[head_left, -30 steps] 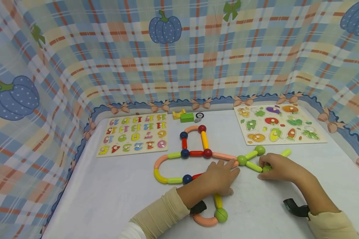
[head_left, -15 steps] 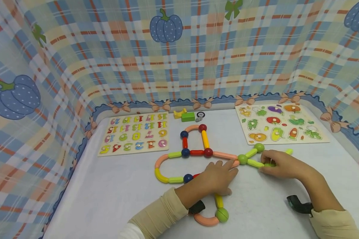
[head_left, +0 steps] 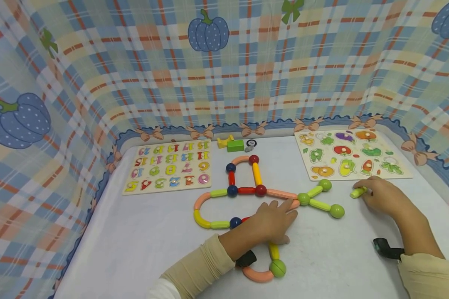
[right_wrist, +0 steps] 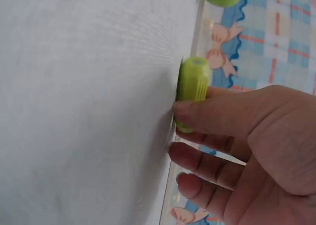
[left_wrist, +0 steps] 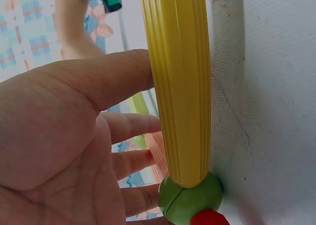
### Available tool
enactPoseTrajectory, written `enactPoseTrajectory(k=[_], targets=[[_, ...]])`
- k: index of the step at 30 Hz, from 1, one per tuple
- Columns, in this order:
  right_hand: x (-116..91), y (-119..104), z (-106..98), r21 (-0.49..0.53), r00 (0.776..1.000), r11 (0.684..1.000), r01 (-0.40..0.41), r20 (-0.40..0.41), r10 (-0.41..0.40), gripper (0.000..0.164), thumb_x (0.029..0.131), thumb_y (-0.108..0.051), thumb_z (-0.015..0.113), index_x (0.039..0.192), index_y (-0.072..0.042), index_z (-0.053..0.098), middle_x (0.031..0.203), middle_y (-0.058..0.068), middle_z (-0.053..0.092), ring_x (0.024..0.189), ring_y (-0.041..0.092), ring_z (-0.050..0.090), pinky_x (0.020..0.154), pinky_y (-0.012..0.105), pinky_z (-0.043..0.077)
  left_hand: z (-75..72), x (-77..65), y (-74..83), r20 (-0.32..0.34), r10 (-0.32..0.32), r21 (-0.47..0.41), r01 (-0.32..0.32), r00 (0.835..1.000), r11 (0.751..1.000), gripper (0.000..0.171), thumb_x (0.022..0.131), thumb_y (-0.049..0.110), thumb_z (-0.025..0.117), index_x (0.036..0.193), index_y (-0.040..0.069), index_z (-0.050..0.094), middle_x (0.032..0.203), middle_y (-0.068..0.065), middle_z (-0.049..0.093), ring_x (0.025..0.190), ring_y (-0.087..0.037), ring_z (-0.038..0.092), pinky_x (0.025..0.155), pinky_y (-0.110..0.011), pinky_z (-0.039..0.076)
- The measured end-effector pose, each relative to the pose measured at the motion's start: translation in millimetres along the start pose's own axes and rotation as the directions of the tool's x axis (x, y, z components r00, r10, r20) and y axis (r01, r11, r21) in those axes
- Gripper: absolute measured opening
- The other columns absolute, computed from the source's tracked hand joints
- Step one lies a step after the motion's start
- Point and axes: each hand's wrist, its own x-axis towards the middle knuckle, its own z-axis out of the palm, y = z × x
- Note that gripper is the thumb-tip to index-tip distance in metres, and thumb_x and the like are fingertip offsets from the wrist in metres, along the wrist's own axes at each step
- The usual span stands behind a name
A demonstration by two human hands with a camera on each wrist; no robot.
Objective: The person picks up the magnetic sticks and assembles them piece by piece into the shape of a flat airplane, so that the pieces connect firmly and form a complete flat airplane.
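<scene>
My right hand (head_left: pixel 383 197) pinches a short light-green magnetic stick (right_wrist: pixel 192 84) between thumb and fingers, low over the white cloth. To its left, two light-green sticks fork out from a green ball (head_left: pixel 303 199), each ending in another green ball (head_left: pixel 336 211). My left hand (head_left: pixel 273 222) lies over the joined sticks and balls with fingers spread; its fingertips reach the salmon sticks (head_left: pixel 281 194) beside the fork. In the left wrist view its thumb is against a yellow stick (left_wrist: pixel 180 86), which meets a green ball (left_wrist: pixel 190 198). The palm hides part of the build in the head view.
A number puzzle board (head_left: pixel 168 166) lies at the back left and a vegetable puzzle board (head_left: pixel 353 155) at the back right. Between them are a green block (head_left: pixel 235 145), a yellow piece (head_left: pixel 224 142) and a small grey item (head_left: pixel 250 146). Checked fabric (head_left: pixel 247 83) walls the table.
My right hand has left the green ball on the fork's near arm, moved right, and now pinches the loose light-green stick. The left hand keeps its place.
</scene>
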Motion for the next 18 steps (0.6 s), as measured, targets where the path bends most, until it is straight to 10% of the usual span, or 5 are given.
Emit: enactPoseTrajectory(k=[9,18], targets=[[2.3,-17.4,-0.2,0.109,0.993,0.994,-0.011,0.115,-0.002,0.027,0.078,-0.026,0.068,0.09,-0.002,0.067,0.075,0.001,0.058,0.067,0.019,0.049,0.059,0.037,0.042,0.1,-0.2,-0.5,-0.014,0.006,0.01,-0.005,1.0,1.0,0.074,0.073,0.058,0.062,0.137,0.036,0.033,0.149,0.007,0.009,0.124,-0.02,0.031,0.094,-0.039,0.035],[3.5,-38.8,5.1,0.359,0.969,0.917,-0.171,0.228,0.092,0.034,0.085,-0.038,0.059,0.089,-0.004,0.065,0.071,0.003,0.054,0.065,0.018,0.046,0.055,0.03,0.039,1.1,-0.2,1.1,-0.018,0.01,0.015,-0.009,1.0,1.0,0.074,0.073,0.058,0.062,0.137,0.035,0.033,0.149,0.006,0.01,0.123,-0.019,0.031,0.093,-0.037,0.036]])
